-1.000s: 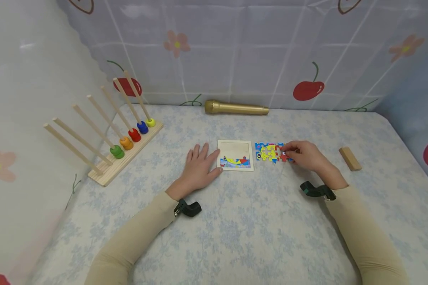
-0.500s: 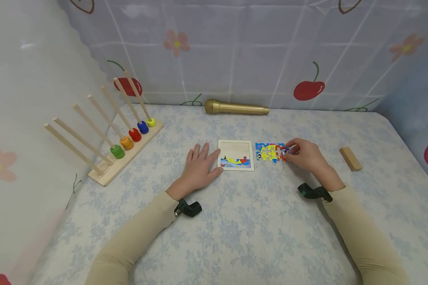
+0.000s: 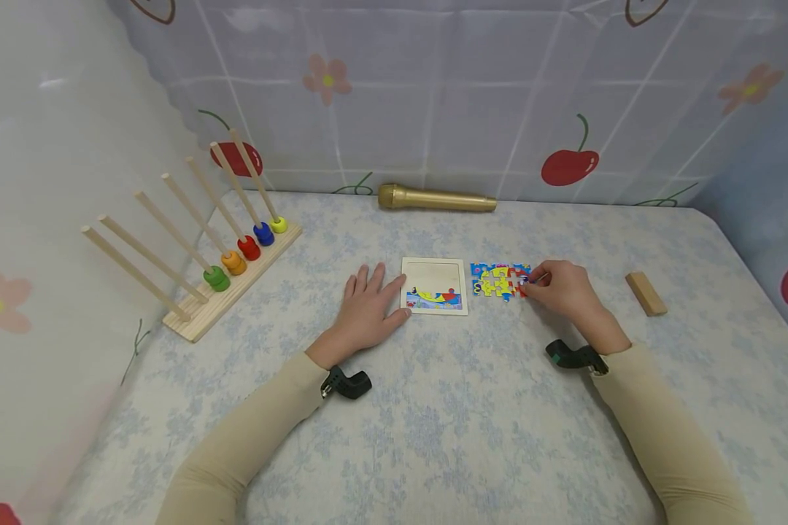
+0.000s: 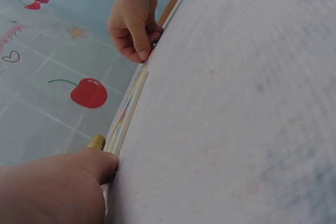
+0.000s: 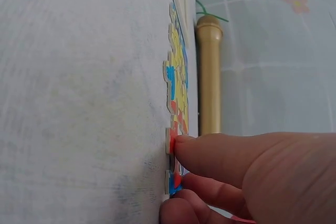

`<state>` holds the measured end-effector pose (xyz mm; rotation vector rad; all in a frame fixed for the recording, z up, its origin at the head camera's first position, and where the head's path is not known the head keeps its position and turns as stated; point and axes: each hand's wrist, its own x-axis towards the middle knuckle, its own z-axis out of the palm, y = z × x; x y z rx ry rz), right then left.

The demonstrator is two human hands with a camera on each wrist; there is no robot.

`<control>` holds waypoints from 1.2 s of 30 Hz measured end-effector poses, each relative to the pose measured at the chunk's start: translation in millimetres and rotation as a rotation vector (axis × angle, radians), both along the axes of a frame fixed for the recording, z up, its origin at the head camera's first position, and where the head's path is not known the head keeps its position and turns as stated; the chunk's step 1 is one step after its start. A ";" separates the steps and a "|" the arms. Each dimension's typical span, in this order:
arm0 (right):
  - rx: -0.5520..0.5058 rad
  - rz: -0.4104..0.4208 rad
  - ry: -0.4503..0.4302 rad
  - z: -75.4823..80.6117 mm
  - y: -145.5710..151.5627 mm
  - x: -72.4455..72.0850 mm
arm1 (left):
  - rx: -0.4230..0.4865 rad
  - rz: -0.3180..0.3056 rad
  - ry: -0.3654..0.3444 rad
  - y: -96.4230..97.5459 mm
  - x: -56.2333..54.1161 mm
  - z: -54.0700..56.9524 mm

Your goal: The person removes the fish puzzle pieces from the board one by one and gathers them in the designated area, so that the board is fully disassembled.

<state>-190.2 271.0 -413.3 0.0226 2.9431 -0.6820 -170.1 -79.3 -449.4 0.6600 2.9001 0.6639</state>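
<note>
My left hand (image 3: pixel 365 310) lies flat with spread fingers on the table, thumb and index fingertip at the left edge of a wooden puzzle tray (image 3: pixel 436 273). A strip of picture fills the tray's near part; bare wood shows above it. Right of the tray lies a partly joined jigsaw puzzle (image 3: pixel 495 281) in yellow, blue and red. At its right end my right hand (image 3: pixel 561 288) pinches a red and blue puzzle piece (image 5: pixel 170 141) between thumb and curled fingers. The thumb presses on the piece's red part in the right wrist view, and the fingers hide some of it.
A gold microphone (image 3: pixel 436 199) lies along the back of the table. To the left stands a wooden peg rack (image 3: pixel 219 306) with coloured rings low on several pegs. A small wooden block (image 3: pixel 646 293) lies right of my right hand.
My right hand has shifted slightly and turned at the puzzle's right end, and the red pieces there now sit closer in line with the rest. The left hand has stayed still.
</note>
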 end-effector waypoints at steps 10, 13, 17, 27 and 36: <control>-0.001 0.012 -0.008 1.8 -0.9 1.5 | 0.002 0.002 -0.003 0.1 0.3 0.7; -0.006 0.004 -0.012 2.4 -0.6 2.0 | 0.004 0.002 -0.002 0.1 0.4 1.2; -0.021 -0.020 -0.027 2.4 -0.4 2.2 | 0.001 0.001 -0.004 0.4 0.8 2.2; -0.037 -0.030 -0.035 1.7 0.0 1.2 | -0.007 0.013 -0.023 1.4 0.6 1.1; -0.047 -0.018 -0.029 3.5 1.5 0.7 | -0.013 0.005 -0.015 0.4 -0.2 0.3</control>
